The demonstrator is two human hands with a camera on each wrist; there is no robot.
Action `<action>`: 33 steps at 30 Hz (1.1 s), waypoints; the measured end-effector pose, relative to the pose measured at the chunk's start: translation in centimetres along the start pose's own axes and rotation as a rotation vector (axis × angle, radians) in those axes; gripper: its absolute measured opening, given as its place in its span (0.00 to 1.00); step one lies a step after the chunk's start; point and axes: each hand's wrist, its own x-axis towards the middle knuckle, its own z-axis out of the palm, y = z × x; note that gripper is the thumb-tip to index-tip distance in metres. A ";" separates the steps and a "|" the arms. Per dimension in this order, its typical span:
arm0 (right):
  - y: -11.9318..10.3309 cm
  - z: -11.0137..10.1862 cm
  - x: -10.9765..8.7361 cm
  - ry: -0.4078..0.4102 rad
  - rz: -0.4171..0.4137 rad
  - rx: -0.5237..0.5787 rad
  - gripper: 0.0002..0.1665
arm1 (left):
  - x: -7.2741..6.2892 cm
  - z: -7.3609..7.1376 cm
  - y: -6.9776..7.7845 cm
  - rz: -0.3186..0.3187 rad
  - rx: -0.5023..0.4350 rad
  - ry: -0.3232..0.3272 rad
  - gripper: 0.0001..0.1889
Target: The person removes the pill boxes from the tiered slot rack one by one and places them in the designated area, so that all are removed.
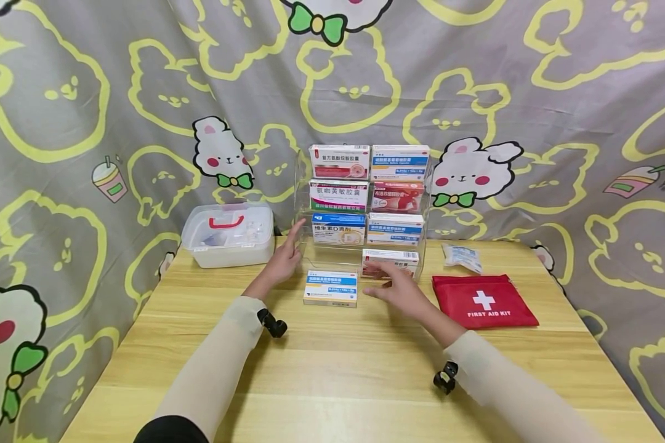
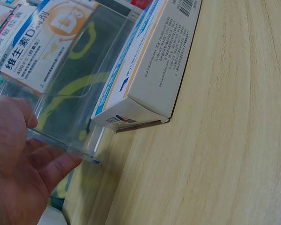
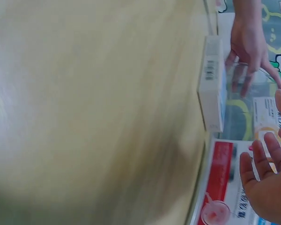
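A clear plastic display rack (image 1: 324,261) stands at the back of the table with medicine boxes in its tiers. My left hand (image 1: 281,261) grips the rack's lower left edge, thumb in front and fingers behind in the left wrist view. Beside that hand, a vitamin D box (image 2: 47,37) sits in the rack. A blue-and-white medicine box (image 1: 330,288) lies on the table in front of the rack, between my hands. My right hand (image 1: 399,292) hovers with spread, loosely bent fingers before the red-and-white box (image 3: 220,168) in the bottom right compartment, holding nothing.
A lidded clear plastic box (image 1: 229,237) with a red handle stands at the back left. To the right lie a red first aid pouch (image 1: 483,307) and a small clear packet (image 1: 462,257). A patterned curtain (image 1: 354,74) hangs behind the wooden table (image 1: 321,369).
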 end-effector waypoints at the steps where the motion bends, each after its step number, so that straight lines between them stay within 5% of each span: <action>1: -0.1 -0.3 0.0 0.014 -0.004 -0.011 0.36 | 0.0 0.0 0.0 0.002 0.001 0.002 0.45; 18: -0.2 -4.5 1.0 0.101 0.005 -0.161 0.33 | -0.1 0.0 -0.2 0.022 0.008 0.001 0.45; 33: 0.8 -5.5 2.1 0.128 0.070 -0.258 0.30 | 0.0 0.1 -0.2 0.010 0.013 0.011 0.46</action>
